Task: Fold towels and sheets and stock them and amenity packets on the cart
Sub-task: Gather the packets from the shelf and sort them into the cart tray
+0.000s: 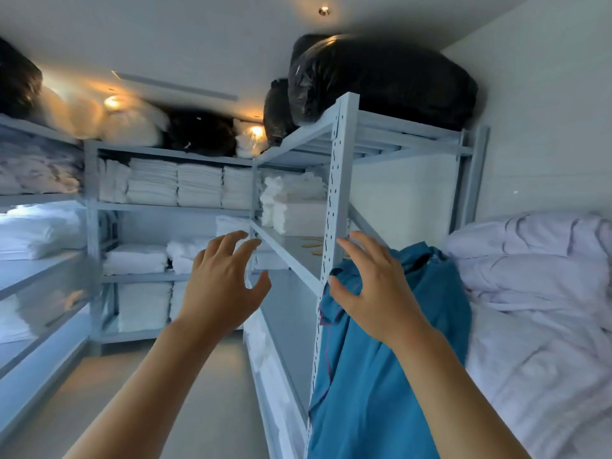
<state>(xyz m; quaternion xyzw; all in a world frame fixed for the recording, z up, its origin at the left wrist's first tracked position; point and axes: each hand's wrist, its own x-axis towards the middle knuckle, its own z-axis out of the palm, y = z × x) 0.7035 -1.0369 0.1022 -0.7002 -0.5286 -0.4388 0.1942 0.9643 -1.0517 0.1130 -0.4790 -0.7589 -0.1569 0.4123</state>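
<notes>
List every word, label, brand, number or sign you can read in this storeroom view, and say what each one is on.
None: no readable text anywhere in the view.
Black bags on top of the shelving: only glare patches, no print.
Upright post of the shelf rack: punched slots, not characters.
Folded white linen on the back shelves: no tags visible.
Blue cloth hanging by the rack: a pink seam line, no label.

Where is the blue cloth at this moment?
In the head view the blue cloth hangs on the right, against the shelf upright, beneath the right hand and left of the lilac bedding pile.
</notes>
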